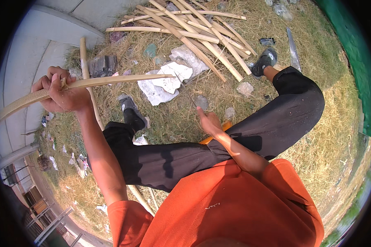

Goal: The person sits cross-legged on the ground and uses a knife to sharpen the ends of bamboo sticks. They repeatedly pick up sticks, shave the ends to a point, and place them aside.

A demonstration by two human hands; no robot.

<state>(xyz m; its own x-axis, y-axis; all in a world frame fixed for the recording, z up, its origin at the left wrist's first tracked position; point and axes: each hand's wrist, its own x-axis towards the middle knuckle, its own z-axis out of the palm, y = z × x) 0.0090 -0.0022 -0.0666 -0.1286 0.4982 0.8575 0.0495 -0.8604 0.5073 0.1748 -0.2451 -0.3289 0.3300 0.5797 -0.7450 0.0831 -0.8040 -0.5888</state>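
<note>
Ground: we see dry grass [325, 119] around the white stone [167, 85].
Wall [53, 25]: grey, left of stone.
Left hand [64, 91]: curled round wooden strip [115, 79], tip over stone.
Right hand [210, 123]: wrapped round slim blade [190, 96], nearer us than stone.

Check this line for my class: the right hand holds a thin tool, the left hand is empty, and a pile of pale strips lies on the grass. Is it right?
Not quite. The left hand is not empty: the head view shows it gripping a long pale strip. The right hand does hold a thin tool, and the pile of pale strips lies on the grass.
</note>
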